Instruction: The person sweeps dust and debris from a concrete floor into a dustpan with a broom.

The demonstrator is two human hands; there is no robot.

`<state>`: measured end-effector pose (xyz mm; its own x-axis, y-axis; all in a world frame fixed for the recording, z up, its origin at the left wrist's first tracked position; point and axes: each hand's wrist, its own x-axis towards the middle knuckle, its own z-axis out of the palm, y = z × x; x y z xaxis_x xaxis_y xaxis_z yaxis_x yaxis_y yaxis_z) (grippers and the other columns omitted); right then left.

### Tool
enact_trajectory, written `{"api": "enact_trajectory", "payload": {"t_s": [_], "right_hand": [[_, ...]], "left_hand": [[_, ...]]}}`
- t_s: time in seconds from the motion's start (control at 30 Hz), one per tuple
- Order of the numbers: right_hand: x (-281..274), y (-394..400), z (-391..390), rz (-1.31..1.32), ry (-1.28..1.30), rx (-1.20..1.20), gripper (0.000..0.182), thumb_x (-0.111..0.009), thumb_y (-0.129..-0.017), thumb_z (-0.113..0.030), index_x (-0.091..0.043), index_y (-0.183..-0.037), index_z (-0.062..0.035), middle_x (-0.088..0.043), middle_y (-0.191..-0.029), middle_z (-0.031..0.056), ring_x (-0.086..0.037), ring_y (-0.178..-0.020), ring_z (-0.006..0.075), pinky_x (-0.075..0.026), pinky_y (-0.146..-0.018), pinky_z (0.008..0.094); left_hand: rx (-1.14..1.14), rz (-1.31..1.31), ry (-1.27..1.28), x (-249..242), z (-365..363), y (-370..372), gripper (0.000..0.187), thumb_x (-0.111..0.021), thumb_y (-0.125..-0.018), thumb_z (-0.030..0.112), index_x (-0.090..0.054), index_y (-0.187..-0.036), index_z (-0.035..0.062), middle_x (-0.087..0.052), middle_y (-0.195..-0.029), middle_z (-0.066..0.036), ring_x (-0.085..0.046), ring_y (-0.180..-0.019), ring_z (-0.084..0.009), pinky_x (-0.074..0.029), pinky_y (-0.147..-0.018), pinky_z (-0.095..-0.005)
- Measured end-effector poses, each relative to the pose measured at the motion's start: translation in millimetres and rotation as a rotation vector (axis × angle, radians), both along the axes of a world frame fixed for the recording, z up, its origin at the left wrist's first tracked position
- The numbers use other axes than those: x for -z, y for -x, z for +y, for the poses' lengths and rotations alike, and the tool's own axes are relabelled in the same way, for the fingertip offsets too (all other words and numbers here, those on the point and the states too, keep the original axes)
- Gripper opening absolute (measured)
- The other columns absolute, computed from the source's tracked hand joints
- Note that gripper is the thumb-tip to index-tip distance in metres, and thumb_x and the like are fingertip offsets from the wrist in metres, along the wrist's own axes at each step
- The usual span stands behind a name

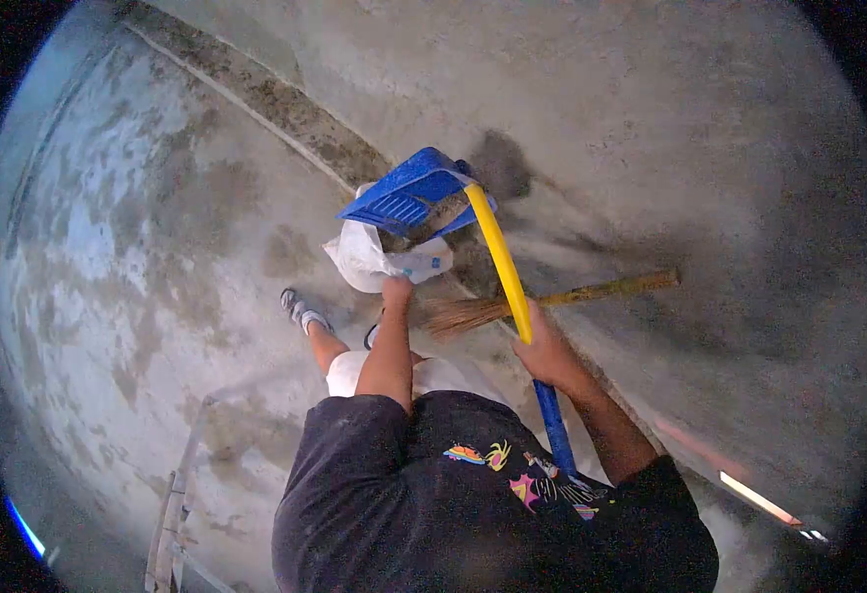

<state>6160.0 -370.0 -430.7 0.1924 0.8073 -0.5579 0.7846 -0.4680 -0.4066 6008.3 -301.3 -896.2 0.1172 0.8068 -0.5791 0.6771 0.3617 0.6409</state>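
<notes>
While handheld — one dustpan (404,180), one bag (359,257)

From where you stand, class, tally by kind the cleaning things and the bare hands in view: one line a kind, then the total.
Dustpan: 1, in the right hand
Broom: 1, lying on the floor
White bag: 1, in the left hand
Bare hands: 2
Total: 5
</notes>
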Motion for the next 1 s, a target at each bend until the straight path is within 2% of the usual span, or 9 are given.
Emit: {"api": "enact_trajectory", "payload": {"t_s": [0.13, 0.2, 0.33, 0.4, 0.63, 0.7, 0.93, 0.97, 1.0], "right_hand": [[-40, 18, 1, 0.009, 0.051, 0.048, 0.070, -0.054, -0.074, -0.004, -0.023, -0.137, -0.0025, -0.047, -0.122, 0.0298, -0.046, -0.116, 0.0425, -0.037, -0.098, 0.0451], [-50, 22, -6, 0.055, 0.021, 0.032, 0.071, -0.056, -0.074, -0.008, -0.024, -0.138, -0.0032, -0.049, -0.119, 0.0282, -0.050, -0.110, 0.0419, -0.040, -0.093, 0.0436], [-78, 32, -15, -0.008, 0.181, 0.099, 0.074, -0.057, -0.074, -0.008, -0.022, -0.139, -0.0043, -0.048, -0.120, 0.0292, -0.049, -0.111, 0.0419, -0.041, -0.092, 0.0442], [-84, 28, -27, -0.008, 0.130, 0.049, 0.074, -0.057, -0.074, -0.010, -0.023, -0.139, -0.0042, -0.050, -0.118, 0.0294, -0.050, -0.110, 0.0422, -0.041, -0.092, 0.0449], [-71, -11, -29, -0.018, 0.065, -0.034, 0.074, -0.056, -0.074, -0.011, -0.021, -0.139, -0.0017, -0.051, -0.117, 0.0298, -0.050, -0.108, 0.0439, -0.041, -0.092, 0.0471], [-69, -23, -21, -0.003, 0.130, -0.028, 0.074, -0.056, -0.074, -0.011, -0.022, -0.139, -0.0014, -0.052, -0.115, 0.0302, -0.051, -0.106, 0.0447, -0.041, -0.090, 0.0479], [-30, -64, -9, -0.024, 0.019, -0.146, 0.077, -0.057, -0.077, -0.011, -0.014, -0.140, 0.0021, -0.056, -0.105, 0.0334, -0.056, -0.096, 0.0463, -0.045, -0.084, 0.0505], [-32, -61, -1, -0.018, 0.110, -0.107, 0.077, -0.057, -0.077, -0.011, -0.015, -0.140, 0.0019, -0.055, -0.107, 0.0334, -0.056, -0.097, 0.0460, -0.045, -0.085, 0.0502], [-34, -58, 2, -0.012, 0.201, -0.067, 0.076, -0.056, -0.077, -0.011, -0.015, -0.140, 0.0017, -0.054, -0.109, 0.0335, -0.056, -0.098, 0.0457, -0.045, -0.086, 0.0498]], "left_hand": [[-0.158, -0.230, -0.001, -18, 1, 6, 0.035, -0.051, -0.083, 0.029, -0.063, -0.070, -0.0016, -0.064, -0.074, -0.024, -0.065, -0.074, -0.0349, -0.048, -0.065, -0.0460], [-0.645, -0.748, 0.354, -42, -2, 27, 0.028, -0.050, -0.083, 0.021, -0.059, -0.066, 0.0021, -0.062, -0.065, -0.016, -0.063, -0.061, -0.0258, -0.049, -0.053, -0.0415], [-0.294, -0.497, 0.103, -115, -14, 59, 0.022, -0.047, -0.085, 0.018, -0.056, -0.072, 0.0035, -0.057, -0.061, -0.010, -0.057, -0.052, -0.0211, -0.046, -0.046, -0.0372], [-0.978, -0.970, 0.603, -110, -16, 54, 0.016, -0.044, -0.087, 0.015, -0.054, -0.079, 0.0056, -0.053, -0.062, -0.007, -0.055, -0.052, -0.0209, -0.046, -0.046, -0.0367], [-0.609, -0.739, 0.381, -71, -15, 16, 0.009, -0.045, -0.089, 0.016, -0.053, -0.087, 0.0115, -0.050, -0.066, -0.004, -0.052, -0.054, -0.0199, -0.046, -0.048, -0.0368], [0.141, -0.002, -0.127, -37, -7, 4, 0.021, -0.049, -0.085, 0.022, -0.057, -0.096, 0.0072, -0.060, -0.067, -0.011, -0.058, -0.057, -0.0287, -0.047, -0.054, -0.0415], [0.132, -0.157, -0.161, 96, 1, -23, 0.024, -0.051, -0.086, 0.020, -0.055, -0.106, 0.0071, -0.051, -0.065, -0.006, -0.052, -0.055, -0.0219, -0.046, -0.047, -0.0358], [-0.112, -0.286, -0.113, -69, 16, -21, 0.025, -0.047, -0.089, 0.022, -0.055, -0.108, 0.0080, -0.049, -0.063, -0.006, -0.051, -0.053, -0.0223, -0.043, -0.042, -0.0374], [-0.113, -0.286, -0.116, -76, 18, -21, 0.025, -0.047, -0.089, 0.022, -0.055, -0.108, 0.0080, -0.049, -0.063, -0.006, -0.051, -0.053, -0.0223, -0.043, -0.042, -0.0374]]}}
